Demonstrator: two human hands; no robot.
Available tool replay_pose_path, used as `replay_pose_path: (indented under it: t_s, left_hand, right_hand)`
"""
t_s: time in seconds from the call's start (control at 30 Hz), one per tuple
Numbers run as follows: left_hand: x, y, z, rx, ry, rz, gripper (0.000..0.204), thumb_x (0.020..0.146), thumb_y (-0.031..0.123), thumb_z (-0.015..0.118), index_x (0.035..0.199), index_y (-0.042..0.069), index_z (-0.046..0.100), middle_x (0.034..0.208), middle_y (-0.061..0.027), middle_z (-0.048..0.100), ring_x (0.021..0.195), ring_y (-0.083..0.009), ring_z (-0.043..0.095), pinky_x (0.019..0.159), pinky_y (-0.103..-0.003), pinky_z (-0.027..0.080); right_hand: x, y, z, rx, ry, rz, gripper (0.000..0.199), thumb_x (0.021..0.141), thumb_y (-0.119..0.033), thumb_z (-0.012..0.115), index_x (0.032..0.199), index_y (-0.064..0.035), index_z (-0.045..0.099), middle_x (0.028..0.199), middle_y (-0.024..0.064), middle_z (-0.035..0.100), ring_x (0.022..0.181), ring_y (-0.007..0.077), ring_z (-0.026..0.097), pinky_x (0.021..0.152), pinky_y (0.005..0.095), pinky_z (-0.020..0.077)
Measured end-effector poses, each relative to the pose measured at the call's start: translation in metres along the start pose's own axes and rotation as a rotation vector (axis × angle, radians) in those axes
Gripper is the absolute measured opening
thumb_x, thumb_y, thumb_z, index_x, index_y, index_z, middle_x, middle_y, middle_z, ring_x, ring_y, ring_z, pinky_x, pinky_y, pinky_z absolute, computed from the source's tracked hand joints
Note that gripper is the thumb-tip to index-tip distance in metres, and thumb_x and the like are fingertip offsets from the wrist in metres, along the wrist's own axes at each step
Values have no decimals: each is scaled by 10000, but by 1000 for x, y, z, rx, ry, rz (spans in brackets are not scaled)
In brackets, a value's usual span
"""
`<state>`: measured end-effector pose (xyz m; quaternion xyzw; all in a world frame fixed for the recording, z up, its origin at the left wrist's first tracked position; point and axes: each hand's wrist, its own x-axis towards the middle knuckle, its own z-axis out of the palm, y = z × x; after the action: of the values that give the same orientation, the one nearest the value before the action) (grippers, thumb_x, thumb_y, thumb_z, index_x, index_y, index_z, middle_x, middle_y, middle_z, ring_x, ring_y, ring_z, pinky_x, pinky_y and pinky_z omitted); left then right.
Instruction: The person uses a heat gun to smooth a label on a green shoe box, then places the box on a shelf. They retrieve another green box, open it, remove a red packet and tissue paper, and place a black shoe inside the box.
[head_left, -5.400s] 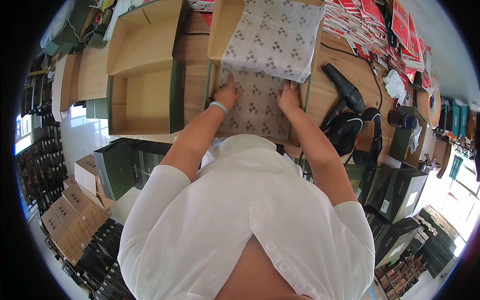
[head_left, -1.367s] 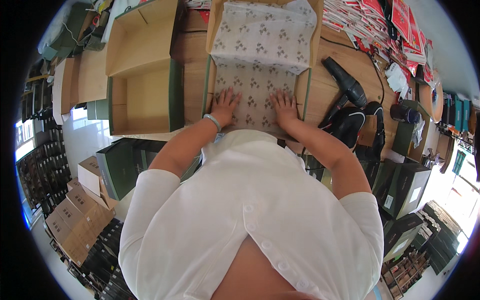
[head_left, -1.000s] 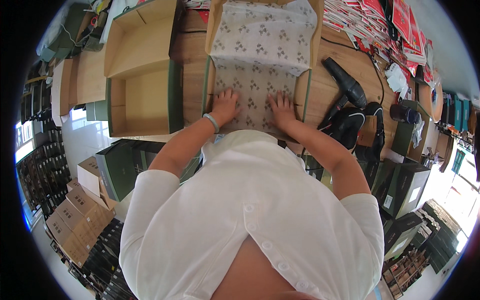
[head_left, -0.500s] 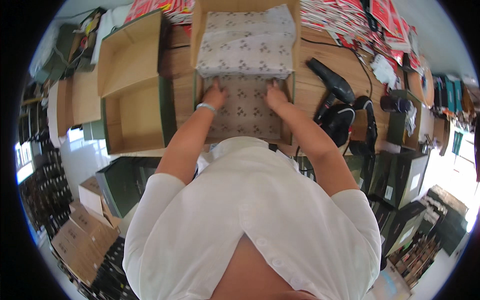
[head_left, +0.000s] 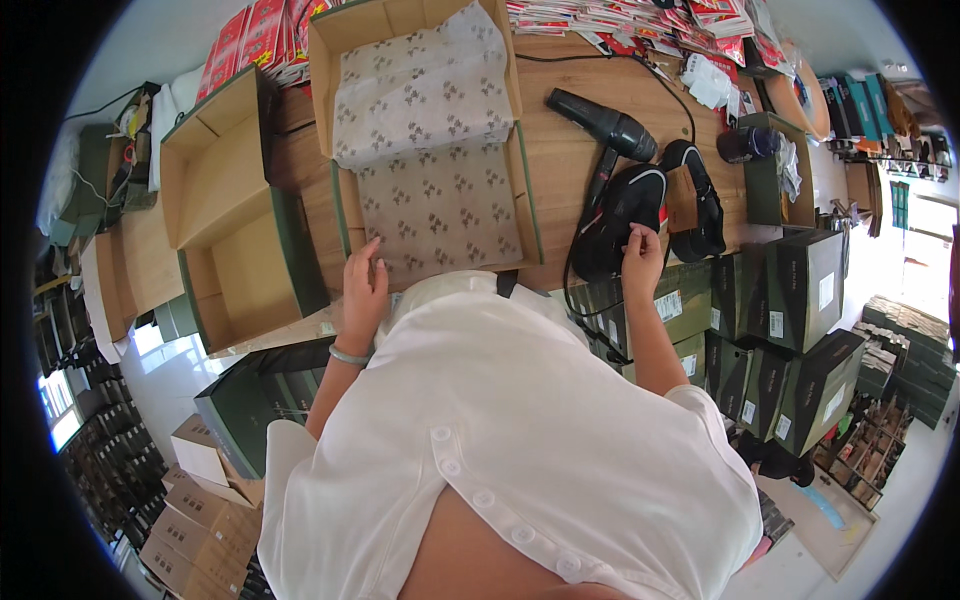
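Note:
A shoe box (head_left: pixel 342 212) with a green outside and tan inside lies open on the wooden table. Patterned tissue paper (head_left: pixel 440 205) lines its bottom and is folded up into its raised lid. My left hand (head_left: pixel 364 290) is beside the box's near left corner, fingers apart and holding nothing. To the right of the box lies a pair of black shoes. My right hand (head_left: pixel 642 262) is at the nearer black shoe (head_left: pixel 610 222), its fingers pinched together at the shoe's edge. The other black shoe (head_left: pixel 706 240) lies just to the right, with brown card between them.
A black hair dryer (head_left: pixel 612 128) lies behind the shoes, its cord running around them. Another open box (head_left: pixel 235 255) is on the left. Red printed packets (head_left: pixel 590 18) line the back. A dark jar (head_left: pixel 745 145) stands right; stacked boxes (head_left: pixel 800 285) are below the table edge.
Both hands have left the tissue paper in the box. My left hand has drawn back toward me; my right has moved right to the shoe. The view has shifted and turned.

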<state>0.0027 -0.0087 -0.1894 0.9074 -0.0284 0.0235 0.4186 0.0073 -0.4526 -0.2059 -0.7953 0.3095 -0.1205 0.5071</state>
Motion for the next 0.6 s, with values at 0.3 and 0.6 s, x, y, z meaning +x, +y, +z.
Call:
replay_pose_path:
  t_s: [0.3,0.6]
  left_hand:
    - [2,-15,21,60,12,65,283,938,93,539,1213,51,587,1018,-144,636,863,-298,633,739,-372,521]
    - [-3,-16,21,174,26,103,262,945,125,559,1193,56,607,991,-119,672,846,-267,653,727,-361,534]
  right_hand:
    - [18,28,31,-1226,-304,-28,559,821,-526,673,929,20,712,938,212,709,982,454,607,827,491,507]
    - [28,0,-33,-624,2,-44,417,811,-373,730,826,37,653,799,243,663,806,397,654,763,420,506]
